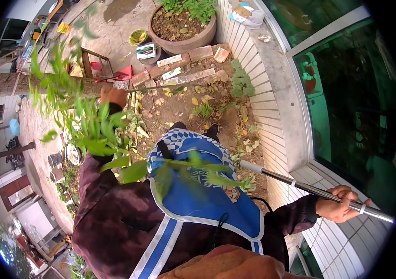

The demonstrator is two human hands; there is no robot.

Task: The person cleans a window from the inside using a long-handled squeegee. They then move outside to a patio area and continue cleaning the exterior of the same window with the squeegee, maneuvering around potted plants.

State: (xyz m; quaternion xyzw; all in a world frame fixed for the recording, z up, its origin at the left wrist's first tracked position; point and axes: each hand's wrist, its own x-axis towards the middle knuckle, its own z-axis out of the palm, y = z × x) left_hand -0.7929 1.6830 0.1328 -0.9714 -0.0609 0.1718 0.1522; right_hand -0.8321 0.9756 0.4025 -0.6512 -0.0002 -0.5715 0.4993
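Observation:
My left hand is beside the tree trunk, closed on what looks like a thin branch that sticks out to the right. Its grip is partly hard to see. Green leafy twigs hang blurred before my left arm and chest. At the right, my right hand grips a shiny metal pole with white rings. The pole's light-grey end points toward my body. I wear a blue apron over a dark patterned jacket.
A tiled wall with a ledge and window runs along the right. Ahead are a brick border, a large round planter, a bin and a wooden frame. Fallen leaves and small plants lie around my feet. Pots stand at the left.

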